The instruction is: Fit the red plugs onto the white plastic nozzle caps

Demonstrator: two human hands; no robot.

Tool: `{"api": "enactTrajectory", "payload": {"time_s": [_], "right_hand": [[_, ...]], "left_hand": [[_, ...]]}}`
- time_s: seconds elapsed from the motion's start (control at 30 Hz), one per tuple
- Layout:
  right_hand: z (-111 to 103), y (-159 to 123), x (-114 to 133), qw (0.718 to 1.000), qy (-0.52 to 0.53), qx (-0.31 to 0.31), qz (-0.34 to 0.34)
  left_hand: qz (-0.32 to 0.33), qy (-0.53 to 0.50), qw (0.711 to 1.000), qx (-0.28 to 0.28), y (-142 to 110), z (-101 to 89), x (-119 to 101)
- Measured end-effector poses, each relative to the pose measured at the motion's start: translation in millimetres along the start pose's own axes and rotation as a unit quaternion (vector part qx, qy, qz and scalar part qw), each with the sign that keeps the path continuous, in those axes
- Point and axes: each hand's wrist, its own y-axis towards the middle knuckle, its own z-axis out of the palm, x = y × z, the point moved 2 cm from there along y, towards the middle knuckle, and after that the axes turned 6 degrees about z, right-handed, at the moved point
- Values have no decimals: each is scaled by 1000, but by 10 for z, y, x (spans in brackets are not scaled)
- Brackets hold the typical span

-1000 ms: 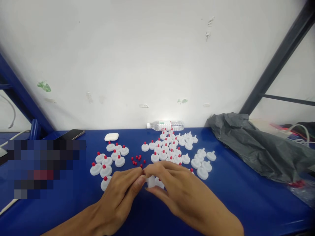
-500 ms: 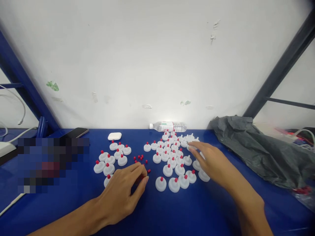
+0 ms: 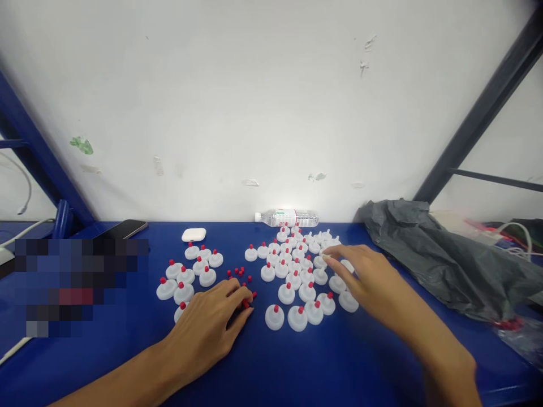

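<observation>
The blue counter [image 3: 297, 367] runs across the bottom of the frame; low left of centre, the left hand [image 3: 214, 319] rests palm down, its fingers curled, with a red cap [image 3: 245, 304] showing between thumb and forefinger; whether they pinch it, I cannot tell; right of centre, the right hand [image 3: 367, 280] reaches in with thumb and forefinger tips close together at a white lid [image 3: 320, 262]; whether the lid is gripped is too small to tell.

Between the hands, white lids with red tops [image 3: 274, 317] stand in a front row at lower centre, more of them crowding behind toward the middle of the frame; another cluster [image 3: 185, 276] stands beyond the left hand; loose red caps [image 3: 249, 278] lie just past its fingers; around the right hand are lids with bare spouts [image 3: 348, 302].

A crumpled grey bag [image 3: 436, 263] fills the right side; farther back lie a dark phone [image 3: 132, 227] at left, a small white case [image 3: 194, 234] and a clear bottle [image 3: 286, 217] on its side, before a scuffed white wall [image 3: 254, 102].
</observation>
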Motion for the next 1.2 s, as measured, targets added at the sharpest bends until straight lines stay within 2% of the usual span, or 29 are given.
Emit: {"api": "enactTrajectory", "payload": {"time_s": [0.1,0.23,0.3,0.47,0.53,0.63,0.73,0.83,0.93,1.03,1.2], "right_hand": [[-64,-117,17,997,28,66,16],[18,-187,29,980,38,188,53],[30,-172,42,976,34,209,46],[-214,-191,119,990,66,123,5],[-300,-235,199,990,91,107,-11],[-295,-302,400,987,114,107,-46],[-188,-356,658,983,139,92,-79],[-84,-385,901,973,158,126,-111],[-53,-376,1064,962,168,159,-147],[-60,-351,1127,960,177,140,-164],[-22,-347,1141,962,155,136,-181]], "left_hand": [[0,1,1000,4,8,5,2],[-4,13,1000,2,11,5,5],[-6,20,1000,-4,9,-8,-5],[20,-2,998,-56,5,-107,-98],[40,-21,996,-79,1,-151,-141],[67,-37,992,-103,-12,-194,-184],[92,-38,989,-109,-27,-208,-199],[121,-38,987,-97,-42,-211,-200],[166,-43,984,-57,-64,-203,-207],[203,-44,978,-17,-89,-187,-223],[233,-51,971,4,-96,-190,-247]]}}
